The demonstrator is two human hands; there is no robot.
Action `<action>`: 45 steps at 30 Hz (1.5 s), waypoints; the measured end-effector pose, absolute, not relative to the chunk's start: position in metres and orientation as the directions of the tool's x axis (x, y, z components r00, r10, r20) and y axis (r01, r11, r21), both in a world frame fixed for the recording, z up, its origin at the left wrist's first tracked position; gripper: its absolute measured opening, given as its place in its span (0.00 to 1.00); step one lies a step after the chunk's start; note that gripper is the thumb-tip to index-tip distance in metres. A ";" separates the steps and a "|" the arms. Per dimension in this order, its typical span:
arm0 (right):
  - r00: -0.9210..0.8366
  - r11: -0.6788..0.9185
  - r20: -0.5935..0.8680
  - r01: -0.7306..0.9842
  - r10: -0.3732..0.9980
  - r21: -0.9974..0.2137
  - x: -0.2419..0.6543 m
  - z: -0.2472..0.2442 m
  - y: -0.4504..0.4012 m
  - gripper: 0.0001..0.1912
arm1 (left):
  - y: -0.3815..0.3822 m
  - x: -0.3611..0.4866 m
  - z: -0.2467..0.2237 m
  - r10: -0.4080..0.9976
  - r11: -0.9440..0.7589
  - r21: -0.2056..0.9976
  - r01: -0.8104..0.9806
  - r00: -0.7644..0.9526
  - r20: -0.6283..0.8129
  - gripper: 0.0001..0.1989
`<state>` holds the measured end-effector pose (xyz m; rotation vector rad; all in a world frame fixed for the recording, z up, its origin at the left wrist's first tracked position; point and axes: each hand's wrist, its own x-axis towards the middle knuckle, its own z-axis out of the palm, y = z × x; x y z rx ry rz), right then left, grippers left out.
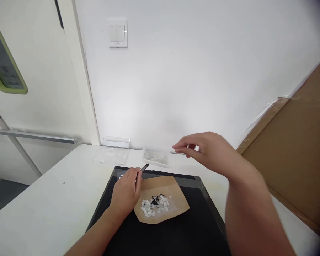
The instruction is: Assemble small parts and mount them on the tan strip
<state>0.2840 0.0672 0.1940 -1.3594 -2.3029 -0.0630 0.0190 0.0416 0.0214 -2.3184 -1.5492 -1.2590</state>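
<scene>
A slim dark tool that looks like tweezers sticks out of my left hand, whose fingers are closed round it. This hand covers the upper left edge of a brown paper tray. Small white flakes lie in the tray, with black scraps among them. My right hand is raised to the right of a shallow clear box. Its thumb and index finger come together in a pinch; anything between the tips is too small to make out. Pale, clear pieces fill the box.
Under the tray is a black mat on a white table. Clear plastic bags and a clear holder are at the back left by the wall. A brown board stands along the right side.
</scene>
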 end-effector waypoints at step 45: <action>-0.243 0.586 0.621 0.683 0.745 -0.436 0.247 0.015 0.005 0.03 | 0.001 0.050 0.044 0.930 -0.069 0.952 0.299 0.365 -0.047 0.22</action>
